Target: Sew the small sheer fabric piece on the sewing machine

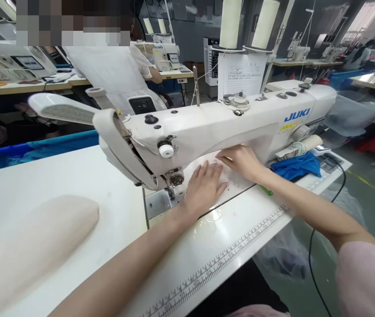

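Observation:
A white sewing machine (pixel 214 127) stands across the table in front of me. My left hand (pixel 204 187) lies flat on the bed under its arm, fingers stretched out, just right of the presser foot (pixel 172 193). Farther back beneath the arm is my right hand (pixel 240 160), its fingertips pinched together near the left fingers. Whatever the right fingers may hold is hidden or too small to name. To the left of the machine, a pale, smooth, rounded piece (pixel 58 229) rests on the white tabletop (pixel 115 264).
Blue cloth (pixel 296 166) and a cream thread cone (pixel 312 143) lie by the machine's right end. A printed ruler strip (pixel 237 251) follows the table's front edge. Two big thread cones (pixel 230 24) stand behind. A black cable (pixel 311 246) hangs at right. Another person sits beyond the machine.

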A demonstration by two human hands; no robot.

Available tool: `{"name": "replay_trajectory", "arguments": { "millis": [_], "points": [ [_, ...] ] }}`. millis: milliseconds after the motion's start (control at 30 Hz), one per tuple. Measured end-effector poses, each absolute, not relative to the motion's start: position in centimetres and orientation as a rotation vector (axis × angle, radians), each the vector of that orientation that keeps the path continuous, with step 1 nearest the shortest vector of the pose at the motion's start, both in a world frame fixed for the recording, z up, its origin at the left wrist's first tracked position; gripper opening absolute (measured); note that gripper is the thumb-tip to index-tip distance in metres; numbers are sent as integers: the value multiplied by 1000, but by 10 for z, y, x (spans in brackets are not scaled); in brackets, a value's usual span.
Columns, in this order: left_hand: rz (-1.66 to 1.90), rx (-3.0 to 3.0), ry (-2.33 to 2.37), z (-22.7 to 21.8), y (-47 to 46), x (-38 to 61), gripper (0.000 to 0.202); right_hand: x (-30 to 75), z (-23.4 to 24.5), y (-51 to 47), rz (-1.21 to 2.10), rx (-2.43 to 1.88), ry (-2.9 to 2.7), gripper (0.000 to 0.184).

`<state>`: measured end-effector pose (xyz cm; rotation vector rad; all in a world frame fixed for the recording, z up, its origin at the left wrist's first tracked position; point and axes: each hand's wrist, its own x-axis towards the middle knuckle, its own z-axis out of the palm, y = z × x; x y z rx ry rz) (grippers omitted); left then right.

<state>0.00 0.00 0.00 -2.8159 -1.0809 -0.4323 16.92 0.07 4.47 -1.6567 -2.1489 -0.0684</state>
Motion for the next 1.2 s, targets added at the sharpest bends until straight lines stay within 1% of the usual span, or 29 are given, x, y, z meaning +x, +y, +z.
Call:
{"name": "replay_trajectory", "arguments": {
  "millis": [67,100,167,200,233,267,367,400,433,500,533,600,733,800,833,933,1067,1200],
  "points": [
    [-432,-2840,-1091,-4,0,1,53,173,54,-14,70,-1602,-2211,15],
    [-436,-2857,-1093,-6,1,2,51,173,60,-22,329,-1530,-2279,12],
    [-462,-2891,-1104,-8,1,3,49,172,71,-40,1164,-1206,-2480,12],
    [-487,-2908,-1112,-7,1,3,48,170,75,-50,1516,-1049,-2508,12],
    [-520,-2925,-1122,-6,0,3,47,167,78,-59,1750,-949,-2493,14],
    [-557,-2946,-1129,-4,-1,2,46,163,80,-67,1838,-912,-2458,17],
    [-660,-3043,-1134,7,-14,-10,38,147,75,-85,1771,-959,-2187,26],
    [-714,-3110,-1167,11,-22,-18,38,141,72,-88,1784,-955,-2034,28],
    [-778,-3191,-1225,16,-32,-27,43,137,68,-91,1814,-941,-1874,30],
    [-1252,-3576,-1611,26,-54,-50,54,128,60,-93,1900,-890,-1597,34],
    [-1421,-3690,-1757,30,-65,-61,58,124,57,-93,1943,-862,-1488,35],
    [-1568,-3735,-1960,37,-85,-81,51,116,51,-92,2041,-808,-1315,35],
    [-1523,-3466,-2596,45,-103,-110,42,103,44,-87,2235,-744,-1126,43],
    [-1485,-3314,-2810,47,-101,-121,36,100,42,-83,2271,-768,-1218,43],
    [-1452,-3270,-2833,46,-98,-126,35,99,42,-79,2261,-799,-1316,40],
    [-1293,-3307,-2614,44,-87,-138,33,96,40,-66,2063,-913,-1690,26],
    [-1026,-3512,-2262,42,-73,-147,37,87,37,-46,1682,-966,-1994,23],
    [-833,-3554,-2172,43,-63,-146,39,76,36,-31,1632,-1038,-2011,16]
  ]
}}
